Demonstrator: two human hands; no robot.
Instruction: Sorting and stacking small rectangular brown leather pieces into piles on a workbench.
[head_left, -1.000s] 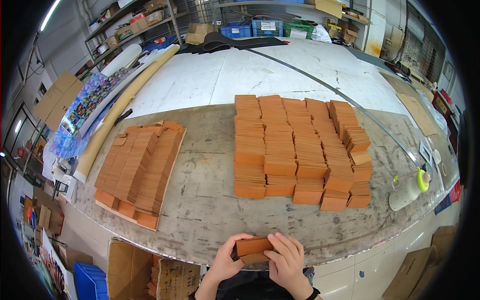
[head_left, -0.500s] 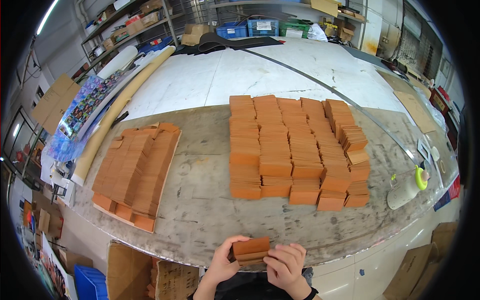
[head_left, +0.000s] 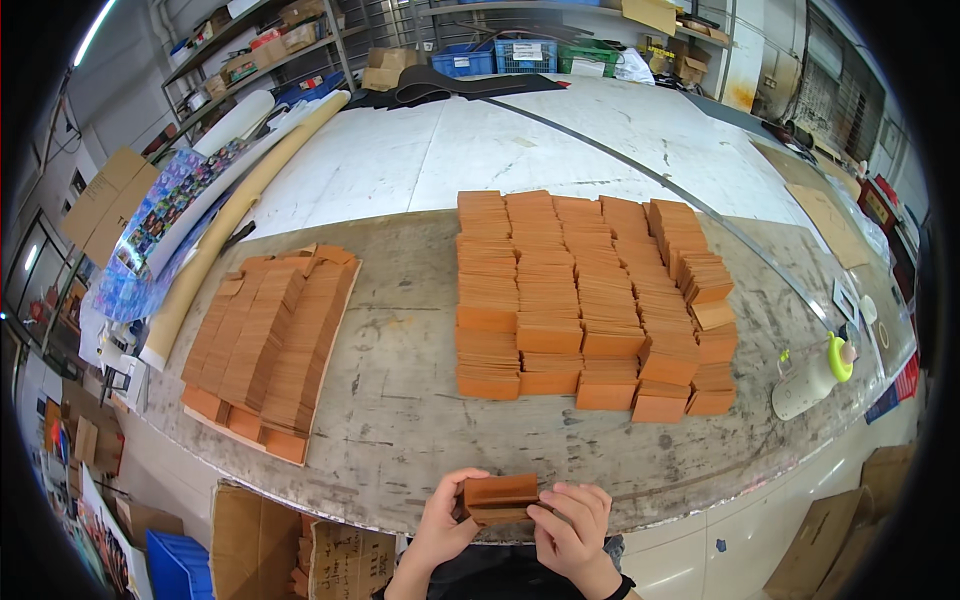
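A small stack of orange-brown rectangular pieces [head_left: 502, 490], leather or card by their look, is held up at the table's near edge. My left hand [head_left: 447, 520] grips its left end, thumb below and fingers behind. At the right end, my right hand [head_left: 572, 525] has its fingertips and thumb closed on the pieces' edges. A dark gap parts the rear piece from the front ones. Beyond my hands stand several tight rows of the same pieces [head_left: 590, 300]. To the left, more rows [head_left: 265, 340] lie on a pale board.
Below the table's near edge is an open cardboard box [head_left: 255, 545] with orange pieces inside. A pale bottle with a green lid [head_left: 812, 380] stands at the right. Long rolls [head_left: 250, 220] lie along the left, and a metal strip [head_left: 660, 180] crosses the far right.
The gap between the pieces in my hands shows darker and wider, and the front pieces have tilted slightly. Both hands keep nearly the same place.
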